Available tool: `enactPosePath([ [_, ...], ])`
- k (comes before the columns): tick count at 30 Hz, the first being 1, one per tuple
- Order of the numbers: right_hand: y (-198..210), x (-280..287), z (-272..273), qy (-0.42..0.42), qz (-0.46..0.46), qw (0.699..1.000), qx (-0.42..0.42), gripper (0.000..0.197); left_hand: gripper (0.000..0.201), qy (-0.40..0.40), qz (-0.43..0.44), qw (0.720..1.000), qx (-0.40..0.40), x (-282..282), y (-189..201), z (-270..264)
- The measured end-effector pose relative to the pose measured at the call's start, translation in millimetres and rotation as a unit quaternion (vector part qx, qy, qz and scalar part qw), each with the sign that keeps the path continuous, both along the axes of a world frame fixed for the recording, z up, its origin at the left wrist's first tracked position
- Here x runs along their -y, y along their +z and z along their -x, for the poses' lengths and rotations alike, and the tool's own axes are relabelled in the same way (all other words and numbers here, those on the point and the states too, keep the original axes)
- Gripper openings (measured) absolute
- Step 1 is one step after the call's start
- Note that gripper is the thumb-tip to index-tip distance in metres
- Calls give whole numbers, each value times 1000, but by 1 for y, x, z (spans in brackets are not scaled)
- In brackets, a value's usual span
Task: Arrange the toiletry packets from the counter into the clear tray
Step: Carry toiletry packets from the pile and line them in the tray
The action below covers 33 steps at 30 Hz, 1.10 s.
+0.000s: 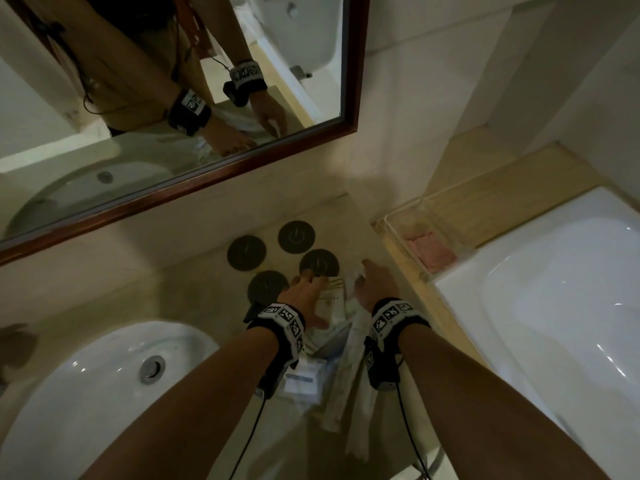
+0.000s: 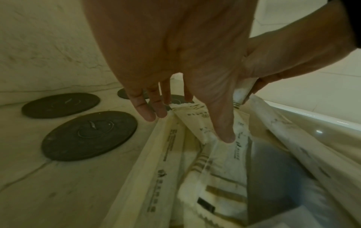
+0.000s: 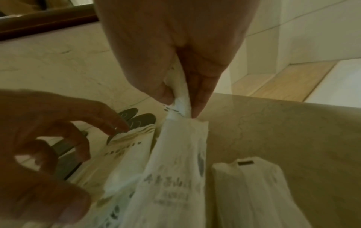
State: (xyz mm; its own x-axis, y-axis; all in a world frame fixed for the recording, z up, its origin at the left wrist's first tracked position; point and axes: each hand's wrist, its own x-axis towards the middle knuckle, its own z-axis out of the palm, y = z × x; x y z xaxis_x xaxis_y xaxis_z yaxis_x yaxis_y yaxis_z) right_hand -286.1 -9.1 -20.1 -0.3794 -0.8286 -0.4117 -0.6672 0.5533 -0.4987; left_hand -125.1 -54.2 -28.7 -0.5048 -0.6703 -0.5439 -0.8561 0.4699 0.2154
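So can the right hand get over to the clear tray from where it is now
Probably yes. The right hand, pinching a white packet, sits just left of the clear tray, and nothing stands on the strip of counter between them. The tray's top is open.

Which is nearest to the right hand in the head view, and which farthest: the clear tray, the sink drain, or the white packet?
1. White packet: pinched in the right hand.
2. Clear tray: on the ledge, right.
3. Sink drain: far left, in the basin.
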Motion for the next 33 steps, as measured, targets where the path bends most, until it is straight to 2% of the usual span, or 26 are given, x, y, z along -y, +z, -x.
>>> enactPosePath([
  [7,10,-4,6,-96,47,991,81,53,85,-46,2,998,31,-6,-2,4],
  [11,17,-8,4,-156,96,973,139,57,64,-47,-5,999,18,-7,2,4],
  [15,19,-10,1,-176,142,964,138,43,38,-6,-4,999,-36,-8,13,-2],
  [18,26,-9,-8,-166,148,966,131,38,29,20,28,997,-68,-7,23,-12],
  [26,50,-4,-50,-119,151,973,127,44,31,53,127,989,-59,-5,53,-63],
  [29,63,2,-76,-70,103,986,113,59,43,99,115,987,-43,-9,61,-96],
  [33,78,6,-118,-18,105,989,101,62,58,142,93,985,-30,-17,70,-146],
])
